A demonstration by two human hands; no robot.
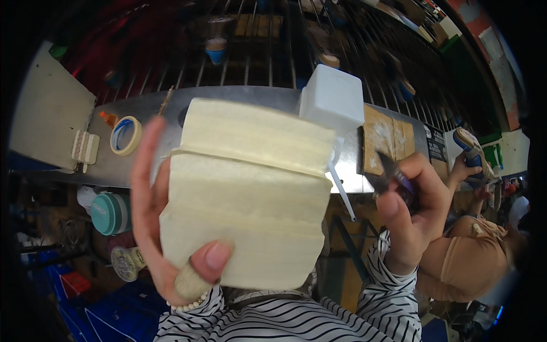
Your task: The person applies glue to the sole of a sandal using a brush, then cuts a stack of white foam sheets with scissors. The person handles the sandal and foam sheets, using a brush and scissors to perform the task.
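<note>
My left hand [155,228] holds up a cream-coloured sheet [250,199] that looks like overlapping strips of masking tape, with ridges across its upper part. The thumb, wrapped in a pale band, presses on the sheet's lower left; the fingers stand behind its left edge, partly hidden. To the right, my right hand [419,211] is closed around a small dark tool [393,176] with two pointed tips and a purplish grip, like thread snips. Its tips point up and left, apart from the sheet.
On the metal table [228,94] are a masking tape roll [126,135], an orange-capped bottle [108,118], a white container [332,94] and cardboard [379,137]. A rack of metal bars [248,69] carrying shoes runs behind. At right, another person's hand [464,168] holds a shoe [472,148].
</note>
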